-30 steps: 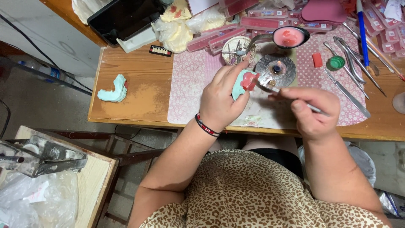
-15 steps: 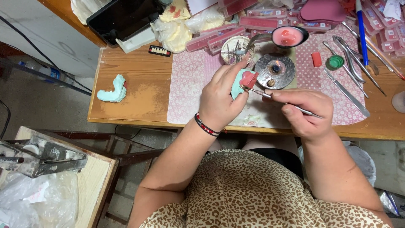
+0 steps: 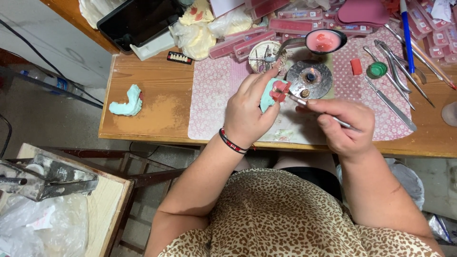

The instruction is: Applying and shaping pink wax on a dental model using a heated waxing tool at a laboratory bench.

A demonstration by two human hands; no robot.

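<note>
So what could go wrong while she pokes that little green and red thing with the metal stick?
The small burner sits just beyond both hands, so a sleeve or finger might get burned if it is lit. The thin metal tool in the right hand could slip and jab the left hand holding the green model.

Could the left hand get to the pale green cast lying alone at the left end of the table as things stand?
Probably not yet: the left hand is shut on the green-and-pink model. The bare wood across to the pale green cast looks free, though.

Between the left hand's fingers, a matt pale-green plaster cast carries glossy red wax, touched by a shiny metal spatula.
</note>
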